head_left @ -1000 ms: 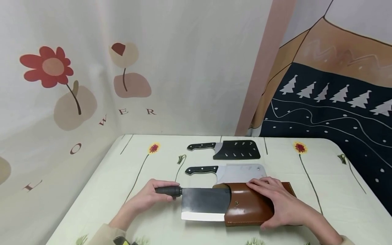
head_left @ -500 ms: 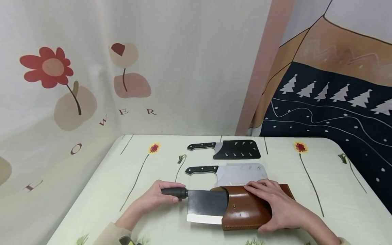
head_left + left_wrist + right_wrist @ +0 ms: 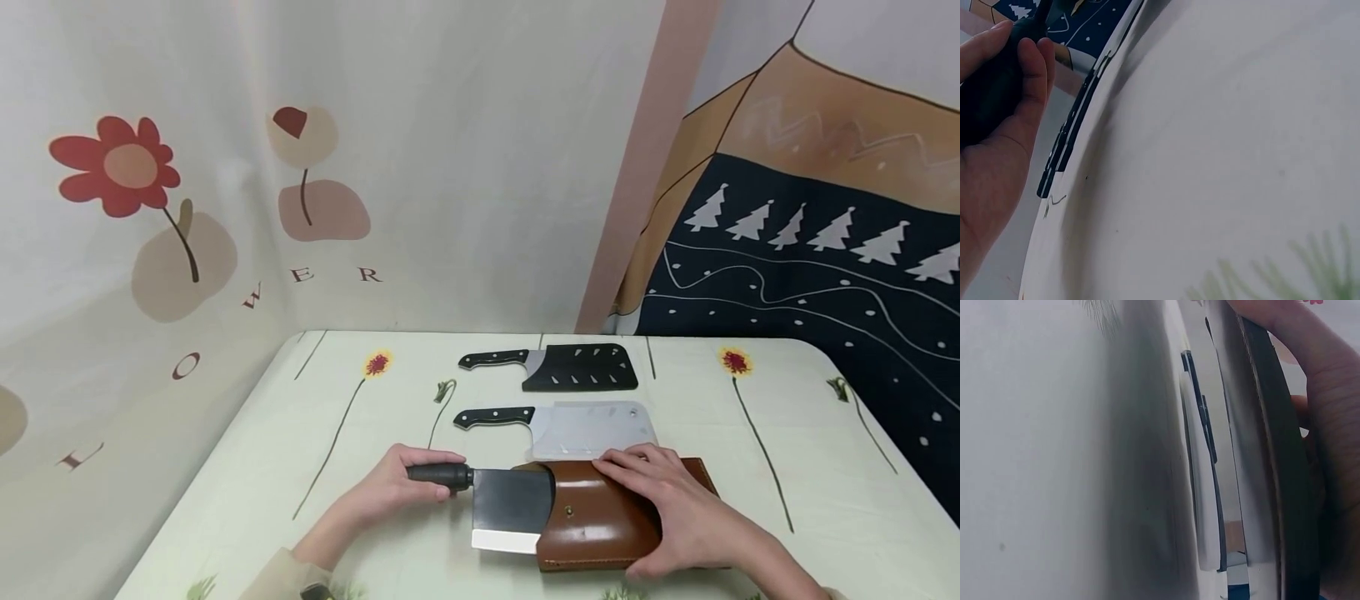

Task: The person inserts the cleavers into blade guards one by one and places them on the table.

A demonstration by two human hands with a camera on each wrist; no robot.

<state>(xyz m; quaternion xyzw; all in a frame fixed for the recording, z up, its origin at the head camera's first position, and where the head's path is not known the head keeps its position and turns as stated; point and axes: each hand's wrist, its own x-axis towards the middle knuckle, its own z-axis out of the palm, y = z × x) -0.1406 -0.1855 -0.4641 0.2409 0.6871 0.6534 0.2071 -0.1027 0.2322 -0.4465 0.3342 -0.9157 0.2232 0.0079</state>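
Note:
In the head view my left hand (image 3: 390, 483) grips the black handle of a dark-bladed cleaver (image 3: 510, 498). Its blade has a bright edge facing me, and the far part is hidden inside a brown leather sheath (image 3: 600, 521) with a small brass stud. Thumb and fingers of my right hand (image 3: 678, 512) span the sheath and hold it by its two long sides. The left wrist view shows fingers curled round the handle (image 3: 988, 94). Seen from the right wrist, the sheath (image 3: 1279, 462) is held up off the tabletop.
Just beyond the sheath lies a cleaver with a pale blade (image 3: 592, 427), partly overlapped by it. Farther back rests another cleaver in a black blade cover (image 3: 581, 367). Both handles point left on the flower-printed tablecloth (image 3: 787, 417). A printed curtain (image 3: 465, 167) hangs behind the table.
My left hand has moved right and the blade has slid deeper into the sheath. The sheath and my right hand have shifted slightly left and toward me.

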